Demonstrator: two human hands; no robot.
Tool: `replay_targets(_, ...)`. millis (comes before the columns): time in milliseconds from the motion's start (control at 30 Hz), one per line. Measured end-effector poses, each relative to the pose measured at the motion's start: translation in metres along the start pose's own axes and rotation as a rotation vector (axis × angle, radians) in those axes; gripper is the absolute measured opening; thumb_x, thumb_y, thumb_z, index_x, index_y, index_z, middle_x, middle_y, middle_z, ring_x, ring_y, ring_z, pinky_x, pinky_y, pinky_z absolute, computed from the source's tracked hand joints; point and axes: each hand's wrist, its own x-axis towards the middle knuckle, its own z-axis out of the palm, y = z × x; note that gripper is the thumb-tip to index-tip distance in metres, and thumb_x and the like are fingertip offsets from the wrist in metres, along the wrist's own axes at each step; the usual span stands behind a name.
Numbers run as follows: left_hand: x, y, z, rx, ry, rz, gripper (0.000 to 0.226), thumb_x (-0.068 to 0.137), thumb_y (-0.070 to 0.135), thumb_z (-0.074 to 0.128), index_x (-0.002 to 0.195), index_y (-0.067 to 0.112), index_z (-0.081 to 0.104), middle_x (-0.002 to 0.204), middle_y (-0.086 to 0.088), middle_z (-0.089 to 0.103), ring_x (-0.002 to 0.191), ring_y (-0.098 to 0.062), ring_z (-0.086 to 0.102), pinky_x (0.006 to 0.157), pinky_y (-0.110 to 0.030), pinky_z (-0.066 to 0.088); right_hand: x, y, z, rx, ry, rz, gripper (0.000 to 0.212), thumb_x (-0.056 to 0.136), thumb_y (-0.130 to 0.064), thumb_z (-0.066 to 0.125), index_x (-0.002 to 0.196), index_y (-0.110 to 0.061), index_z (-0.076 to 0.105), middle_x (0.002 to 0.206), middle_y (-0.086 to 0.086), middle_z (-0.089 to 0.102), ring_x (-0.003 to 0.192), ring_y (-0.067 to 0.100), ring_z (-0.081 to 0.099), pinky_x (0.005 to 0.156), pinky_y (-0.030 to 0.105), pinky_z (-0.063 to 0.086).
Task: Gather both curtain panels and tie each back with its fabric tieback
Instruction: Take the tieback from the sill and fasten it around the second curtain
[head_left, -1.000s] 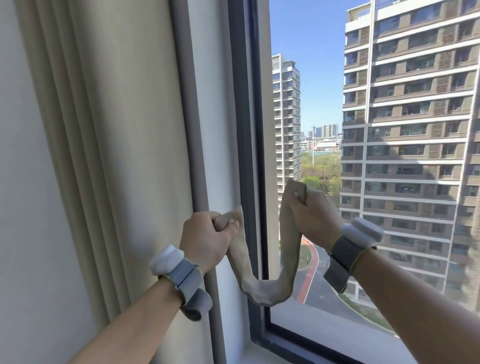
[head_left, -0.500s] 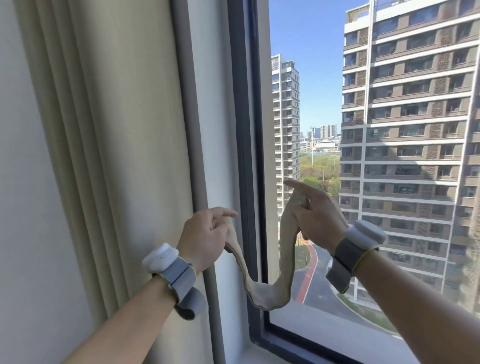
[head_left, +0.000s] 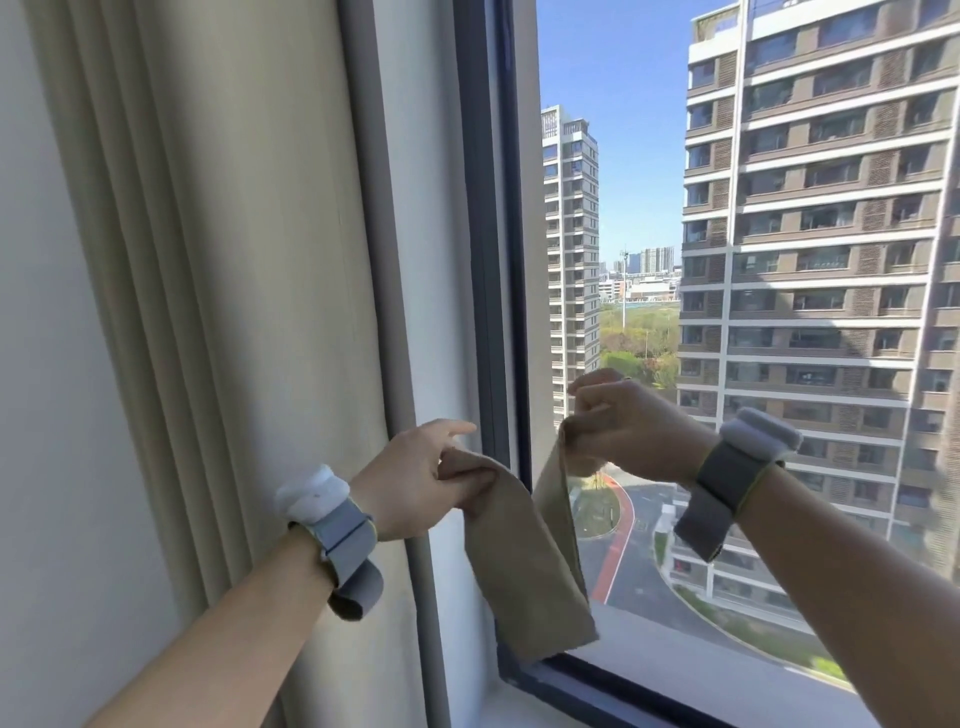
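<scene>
A beige curtain panel (head_left: 223, 291) hangs gathered in folds at the left, against the wall beside the window. A tan fabric tieback (head_left: 524, 566) droops in a flat loop between my two hands, in front of the window frame. My left hand (head_left: 415, 483) grips one end of it just right of the curtain's edge, index finger stretched out. My right hand (head_left: 631, 426) pinches the other end higher up, before the glass. Both wrists wear grey strapped bands. Only this one curtain panel is in view.
A dark window frame (head_left: 498, 260) runs vertically just right of the curtain. A pale sill (head_left: 675, 670) lies below the glass. Tall apartment blocks (head_left: 810, 208) and a road show outside. A plain wall (head_left: 36, 364) fills the far left.
The tieback has untwisted and now hangs wider and flatter. My left hand's grip has shifted, with the index finger extended. My right hand closed on its end again.
</scene>
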Motion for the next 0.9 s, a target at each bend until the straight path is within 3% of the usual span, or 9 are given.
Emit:
replay_targets(100, 0.004, 0.003, 0.001, -0.15, 0.133, -0.141, 0.021, 0.091, 0.031, 0.063, 0.087, 0.012, 0.071, 0.083, -0.004, 0.077, 0.077, -0.018, 0.074, 0.079, -0.038, 0.061, 0.001, -0.001, -0.001, 0.21, 0.015, 0.157, 0.009, 0.084, 0.003, 0.061, 0.085, 0.001, 0.069, 0.093, 0.014, 0.075, 0.079, 0.024, 0.073, 0.07, 0.037, 0.063)
replay_targets(167, 0.008, 0.002, -0.004, 0.094, 0.279, -0.277, 0.025, 0.091, 0.025, 0.056, 0.082, 0.004, 0.066, 0.075, -0.012, 0.074, 0.064, -0.025, 0.072, 0.065, -0.037, 0.061, 0.008, 0.005, -0.003, -0.012, 0.235, 0.276, 0.013, 0.084, 0.003, 0.056, 0.078, 0.002, 0.068, 0.085, 0.022, 0.072, 0.074, 0.025, 0.063, 0.066, 0.036, 0.056)
replay_targets(233, 0.009, 0.0, -0.009, 0.455, 0.358, -0.388, 0.023, 0.092, 0.022, 0.054, 0.082, 0.001, 0.058, 0.084, -0.014, 0.071, 0.074, -0.03, 0.07, 0.062, -0.034, 0.054, 0.012, 0.014, -0.009, -0.341, 0.386, 0.419, 0.014, 0.084, -0.003, 0.058, 0.09, 0.001, 0.07, 0.085, 0.019, 0.063, 0.077, 0.024, 0.051, 0.068, 0.031, 0.045)
replay_targets(367, 0.012, -0.003, -0.013, 0.604, 0.359, -0.405, 0.014, 0.095, 0.018, 0.052, 0.087, 0.008, 0.056, 0.097, -0.016, 0.069, 0.088, -0.034, 0.068, 0.063, -0.034, 0.045, 0.012, 0.022, -0.017, -0.543, 0.376, 0.488, 0.01, 0.075, -0.009, 0.062, 0.078, -0.01, 0.071, 0.08, 0.005, 0.068, 0.071, 0.022, 0.066, 0.065, 0.03, 0.059)
replay_targets(467, 0.014, -0.006, -0.012, 0.524, 0.354, -0.378, 0.023, 0.094, 0.025, 0.048, 0.08, 0.007, 0.051, 0.088, -0.015, 0.069, 0.073, -0.035, 0.07, 0.064, -0.035, 0.056, 0.014, 0.02, -0.01, -0.512, 0.333, 0.512, 0.008, 0.071, -0.011, 0.062, 0.066, -0.011, 0.069, 0.071, 0.006, 0.066, 0.064, 0.022, 0.064, 0.059, 0.024, 0.052)
replay_targets(567, 0.012, -0.002, -0.011, 0.401, 0.343, -0.386, 0.032, 0.088, 0.035, 0.048, 0.077, 0.006, 0.054, 0.07, -0.012, 0.068, 0.06, -0.033, 0.069, 0.064, -0.038, 0.06, 0.017, 0.018, 0.002, -0.483, 0.334, 0.489, 0.013, 0.071, -0.009, 0.064, 0.069, -0.01, 0.076, 0.066, 0.001, 0.066, 0.062, 0.021, 0.063, 0.07, 0.031, 0.06)
replay_targets(700, 0.009, 0.016, -0.009, -0.021, 0.313, -0.42, 0.03, 0.085, 0.024, 0.055, 0.064, 0.002, 0.055, 0.033, -0.001, 0.053, 0.031, -0.018, 0.053, 0.038, -0.02, 0.041, 0.015, 0.011, 0.012, -0.578, 0.358, 0.463, 0.022, 0.08, -0.002, 0.061, 0.06, -0.012, 0.063, 0.059, 0.001, 0.051, 0.06, 0.023, 0.058, 0.056, 0.027, 0.047)
replay_targets(800, 0.008, 0.023, -0.014, -0.344, 0.353, -0.447, 0.022, 0.083, 0.017, 0.057, 0.067, 0.003, 0.055, 0.037, -0.004, 0.052, 0.028, -0.016, 0.043, 0.033, -0.017, 0.032, 0.016, 0.013, 0.014, -0.624, 0.377, 0.424, 0.024, 0.078, 0.002, 0.056, 0.059, -0.014, 0.057, 0.058, 0.002, 0.048, 0.065, 0.026, 0.065, 0.055, 0.026, 0.044)
replay_targets(900, 0.008, 0.02, -0.017, -0.254, 0.406, -0.417, 0.024, 0.082, 0.019, 0.059, 0.065, 0.002, 0.057, 0.04, -0.006, 0.055, 0.03, -0.018, 0.048, 0.033, -0.016, 0.033, 0.018, 0.016, 0.014, -0.654, 0.336, 0.402, 0.029, 0.079, 0.004, 0.055, 0.057, -0.012, 0.048, 0.057, 0.002, 0.046, 0.062, 0.023, 0.063, 0.056, 0.027, 0.044)
